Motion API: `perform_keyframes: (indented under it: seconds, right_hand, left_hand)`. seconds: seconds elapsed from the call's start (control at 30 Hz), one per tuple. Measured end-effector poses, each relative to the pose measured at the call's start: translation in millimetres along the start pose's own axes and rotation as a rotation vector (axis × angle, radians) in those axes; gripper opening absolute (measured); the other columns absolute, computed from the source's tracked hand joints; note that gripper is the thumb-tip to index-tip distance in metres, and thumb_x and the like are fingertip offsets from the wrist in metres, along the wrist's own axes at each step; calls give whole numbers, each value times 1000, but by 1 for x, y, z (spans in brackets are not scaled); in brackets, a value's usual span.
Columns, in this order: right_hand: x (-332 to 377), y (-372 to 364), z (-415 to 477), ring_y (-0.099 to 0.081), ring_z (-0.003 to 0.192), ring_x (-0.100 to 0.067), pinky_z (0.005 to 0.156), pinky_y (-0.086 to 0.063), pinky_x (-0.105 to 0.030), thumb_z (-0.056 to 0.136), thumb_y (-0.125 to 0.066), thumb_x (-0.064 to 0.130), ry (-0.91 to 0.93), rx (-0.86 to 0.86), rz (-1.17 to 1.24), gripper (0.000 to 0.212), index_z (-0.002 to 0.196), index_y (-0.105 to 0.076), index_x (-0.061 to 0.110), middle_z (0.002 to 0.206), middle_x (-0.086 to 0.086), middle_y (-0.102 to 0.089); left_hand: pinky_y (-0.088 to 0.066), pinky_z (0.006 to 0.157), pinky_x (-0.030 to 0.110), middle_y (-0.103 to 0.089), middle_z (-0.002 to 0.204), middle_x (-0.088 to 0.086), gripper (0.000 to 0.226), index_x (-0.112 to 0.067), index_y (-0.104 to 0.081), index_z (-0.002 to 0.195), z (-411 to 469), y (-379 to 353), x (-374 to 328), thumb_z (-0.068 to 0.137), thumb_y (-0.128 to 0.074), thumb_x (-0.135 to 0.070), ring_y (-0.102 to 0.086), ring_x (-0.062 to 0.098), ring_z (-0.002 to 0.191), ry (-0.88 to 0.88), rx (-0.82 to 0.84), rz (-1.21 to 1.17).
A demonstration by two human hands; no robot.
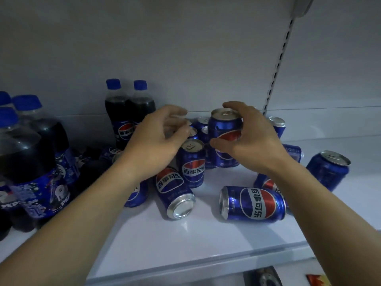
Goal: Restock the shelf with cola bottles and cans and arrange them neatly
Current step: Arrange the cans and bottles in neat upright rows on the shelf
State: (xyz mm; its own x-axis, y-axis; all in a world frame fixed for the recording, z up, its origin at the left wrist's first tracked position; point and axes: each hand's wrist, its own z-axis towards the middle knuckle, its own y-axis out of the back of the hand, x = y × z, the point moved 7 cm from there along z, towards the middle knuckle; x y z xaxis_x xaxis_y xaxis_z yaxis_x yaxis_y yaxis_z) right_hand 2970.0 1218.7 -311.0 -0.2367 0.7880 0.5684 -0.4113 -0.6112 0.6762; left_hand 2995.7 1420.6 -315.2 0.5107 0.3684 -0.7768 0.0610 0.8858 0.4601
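Observation:
My right hand (pixel 249 137) grips an upright blue cola can (pixel 224 129) at the middle back of the white shelf (pixel 165 240), thumb on its front and fingers over its rim. My left hand (pixel 158 139) hovers with curled, blurred fingers over the can tops (pixel 193 132) just left of it; whether it holds one is unclear. Another can (pixel 193 168) stands upright in front. Two cans lie on their sides, one (pixel 175 195) under my left wrist and one (pixel 253 203) under my right forearm.
Two small cola bottles (pixel 125 112) stand at the back left. Large cola bottles (pixel 33 153) crowd the left edge. A tilted can (pixel 329 168) sits at the right, with more cans (pixel 277 124) behind my right hand. A slotted upright rail (pixel 278 65) runs up the back wall.

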Motion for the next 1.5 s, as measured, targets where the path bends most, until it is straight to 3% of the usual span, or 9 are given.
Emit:
perform_keyframes:
  seconds: [0.2,0.4,0.63,0.83,1.0,1.13,1.27,1.4,1.5]
  right_hand:
    - [-36,-19,5,-60,97,-15,70,-46,-19,61,-95,38,-168,76,-54,82,130,-52,27,111,8,-61]
    - [-40,-39,5,-47,101,-13,82,-43,-28,53,-97,43,-182,138,-151,94,132,-51,25,124,1,-58]
    - [-45,-45,2,-48,102,-11,84,-44,-27,53,-98,42,-188,184,-131,95,132,-50,23,109,13,-50]
    - [-39,-41,4,-52,124,-22,98,-49,-42,51,-91,61,-151,186,-237,108,141,-39,34,138,3,-49]
    - [14,-33,10,-43,122,-16,95,-42,-35,67,-81,66,61,32,-240,81,134,-45,37,129,6,-49]
    - [57,-61,1,-48,113,-13,93,-47,-36,74,-80,56,229,140,-99,65,128,-51,36,116,13,-52]
    - [77,-85,-7,-53,115,-8,97,-51,-36,70,-85,55,270,302,76,85,140,-41,38,128,12,-55]
    - [88,-89,-12,-57,120,-5,100,-52,-35,64,-90,52,258,264,261,98,144,-36,35,131,15,-58]
    - [87,-73,-13,-64,110,-5,93,-55,-33,67,-90,38,243,144,407,83,136,-44,29,120,12,-66]
  left_hand:
    - [-51,97,38,-65,125,-9,37,-31,-60,128,-7,3,27,93,-64,-40,-59,14,115,30,203,620]
    - [-52,97,41,-63,126,-7,39,-30,-60,128,-6,9,38,92,-65,-42,-59,14,114,82,236,673]
    - [-50,91,29,-64,125,-10,39,-29,-62,128,-7,27,43,91,-68,-41,-60,10,108,133,251,623]
    - [-51,87,26,-59,123,-10,62,-34,-54,133,-13,43,53,79,-77,-52,-59,10,106,228,346,674]
    - [-51,80,22,-61,125,-10,72,-34,-55,132,-21,50,67,69,-87,-47,-61,11,105,272,398,674]
    - [-52,81,22,-65,118,-16,72,-37,-57,128,-21,58,65,65,-91,-42,-64,5,104,233,252,496]
    - [-57,77,25,-71,101,-15,67,-36,-61,117,-14,81,37,59,-88,-55,-68,-2,85,165,-82,218]
    - [-60,76,30,-72,101,-10,78,-33,-64,109,-10,74,5,44,-90,-67,-71,2,84,99,-235,-5]
    - [-61,81,34,-69,101,-12,82,-35,-63,109,-8,48,-6,39,-82,-74,-70,2,87,82,-231,37]
